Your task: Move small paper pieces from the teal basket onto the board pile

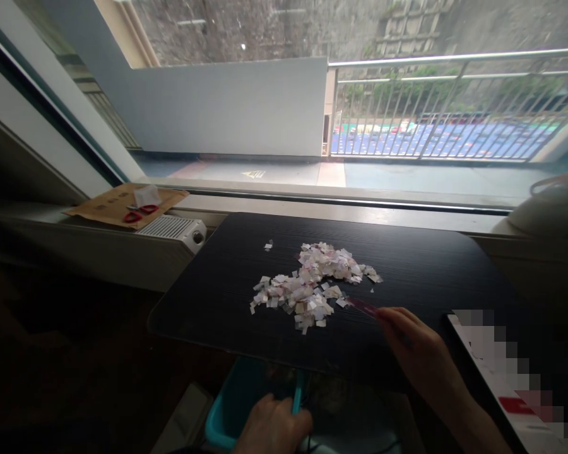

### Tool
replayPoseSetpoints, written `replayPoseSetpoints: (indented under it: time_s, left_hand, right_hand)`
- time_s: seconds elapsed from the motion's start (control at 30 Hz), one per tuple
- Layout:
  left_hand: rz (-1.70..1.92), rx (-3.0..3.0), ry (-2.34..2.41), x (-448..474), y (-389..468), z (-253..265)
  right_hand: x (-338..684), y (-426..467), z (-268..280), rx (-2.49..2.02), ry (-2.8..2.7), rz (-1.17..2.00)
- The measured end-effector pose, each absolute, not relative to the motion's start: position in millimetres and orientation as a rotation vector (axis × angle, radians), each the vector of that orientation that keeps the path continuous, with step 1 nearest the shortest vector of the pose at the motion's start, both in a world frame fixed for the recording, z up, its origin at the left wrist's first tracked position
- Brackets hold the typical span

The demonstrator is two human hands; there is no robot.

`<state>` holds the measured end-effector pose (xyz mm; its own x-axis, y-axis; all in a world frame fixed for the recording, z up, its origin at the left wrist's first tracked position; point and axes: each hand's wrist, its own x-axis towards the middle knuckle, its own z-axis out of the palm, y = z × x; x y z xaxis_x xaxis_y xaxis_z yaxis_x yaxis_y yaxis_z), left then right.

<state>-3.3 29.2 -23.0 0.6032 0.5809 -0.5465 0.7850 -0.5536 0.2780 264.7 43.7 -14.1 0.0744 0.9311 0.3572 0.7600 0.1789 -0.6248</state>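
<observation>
My left hand (pixel 275 424) is closed around the rim of a teal plastic bin (pixel 223 410) below the table's front edge. Pinched in my right hand (pixel 409 334) is a thin, flat, dark reddish strip (pixel 362 307), its exact kind unclear. The strip's far end points left and reaches the edge of a pile of small pale paper scraps (pixel 307 287). These scraps lie loosely spread in the middle of the black table (pixel 208 277), and a few sit apart toward the back (pixel 268 246).
On the left sill lie a brown envelope (pixel 99 208) and red-handled scissors (pixel 142 213), beside a white radiator (pixel 180 232). A partly blurred flat item (pixel 495 372) rests at the table's right. A window and a whitish bag (pixel 549 205) are behind.
</observation>
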Motion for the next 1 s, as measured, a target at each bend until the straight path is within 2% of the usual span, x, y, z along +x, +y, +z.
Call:
replayPoseSetpoints:
  time_s: [0.2, 0.37, 0.5, 0.7, 1.0]
  left_hand:
    - [-0.631, 2.389, 0.995, 1, 34, -14]
    - [-0.643, 2.371, 1.001, -1, 34, -17]
    - [-0.597, 2.336, 1.012, -4, 34, -25]
    - [-0.563, 2.352, 0.992, -6, 35, -24]
    - [-0.366, 2.356, 0.999, -15, 28, -41]
  right_hand:
    - [264, 38, -10, -1.576, -1.823, 0.429]
    - [263, 40, -3, -1.609, -1.778, 0.374]
    - [263, 38, -4, -1.574, -1.841, 0.432]
    - [273, 42, -8, -1.661, -1.775, 0.294]
    - [272, 24, -5, -1.658, -1.793, 0.306]
